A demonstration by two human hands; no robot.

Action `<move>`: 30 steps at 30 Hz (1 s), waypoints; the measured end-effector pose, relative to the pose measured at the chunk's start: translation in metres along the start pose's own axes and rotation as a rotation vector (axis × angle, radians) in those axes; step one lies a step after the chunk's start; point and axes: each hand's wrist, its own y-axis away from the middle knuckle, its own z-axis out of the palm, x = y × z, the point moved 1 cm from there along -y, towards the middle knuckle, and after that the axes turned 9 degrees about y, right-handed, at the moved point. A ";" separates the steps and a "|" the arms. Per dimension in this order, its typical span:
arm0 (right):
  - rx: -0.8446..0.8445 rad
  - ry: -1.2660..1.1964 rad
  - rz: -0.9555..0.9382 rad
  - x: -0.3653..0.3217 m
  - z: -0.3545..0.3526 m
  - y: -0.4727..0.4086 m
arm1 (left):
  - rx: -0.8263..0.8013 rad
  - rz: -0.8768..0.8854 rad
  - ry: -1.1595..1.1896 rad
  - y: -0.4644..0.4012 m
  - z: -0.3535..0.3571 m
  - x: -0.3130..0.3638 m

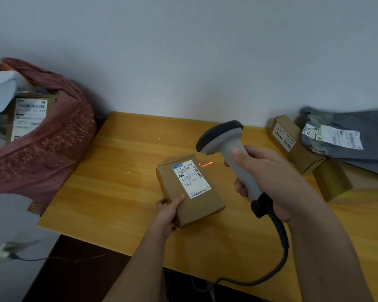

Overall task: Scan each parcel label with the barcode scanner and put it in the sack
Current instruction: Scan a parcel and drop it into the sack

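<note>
Both hands are busy: the left hand [169,211] grips a brown cardboard parcel [190,190], the right hand [268,177] is wrapped round the handle of a grey barcode scanner [229,153].

The parcel is held tilted over the wooden counter [122,188], its white shipping label [191,180] facing up, the left thumb lying on its top face just beside the label. The scanner's dark head points down toward the parcel's far end, and a red scan line [206,164] falls on the counter just beyond the box. A coiled black cable [279,253] trails from the handle. The red woven sack [42,144] stands at the counter's left end with labelled parcels inside. At the right lie a long cardboard box [292,142] and a grey mailer bag [362,138].
</note>
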 end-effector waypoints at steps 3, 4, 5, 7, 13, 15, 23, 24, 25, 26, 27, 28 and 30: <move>0.005 -0.007 0.005 -0.001 -0.002 0.002 | -0.015 0.019 0.020 0.002 0.002 -0.001; 0.007 -0.008 0.009 -0.001 -0.002 0.003 | -0.020 0.024 0.030 0.003 0.002 -0.002; 0.010 -0.012 0.013 -0.002 -0.001 0.003 | -0.026 0.028 0.044 0.003 0.001 -0.003; 0.021 -0.012 0.022 -0.003 -0.001 0.003 | -0.041 0.042 0.075 0.004 -0.002 -0.006; 0.005 -0.008 -0.002 -0.011 0.003 0.002 | -0.084 0.161 0.125 0.010 -0.019 0.002; -0.020 0.002 -0.008 -0.015 0.009 0.001 | -0.088 0.199 0.139 0.013 -0.027 0.012; -0.031 -0.040 -0.096 -0.052 0.056 -0.014 | -0.125 0.312 0.149 0.006 -0.075 0.071; -0.026 -0.047 -0.107 -0.058 0.064 -0.016 | -0.144 0.320 0.147 0.004 -0.081 0.081; -0.019 -0.062 -0.113 -0.064 0.074 -0.018 | -0.168 0.328 0.143 0.002 -0.088 0.092; -0.008 -0.086 -0.117 -0.070 0.085 -0.020 | -0.194 0.337 0.135 0.001 -0.095 0.104; 0.006 -0.117 -0.124 -0.078 0.097 -0.023 | -0.221 0.349 0.126 0.000 -0.102 0.118; 0.019 -0.157 -0.138 -0.086 0.110 -0.026 | -0.247 0.365 0.120 0.001 -0.109 0.133; 0.045 -0.249 -0.180 -0.104 0.139 -0.034 | -0.297 0.423 0.101 0.006 -0.125 0.170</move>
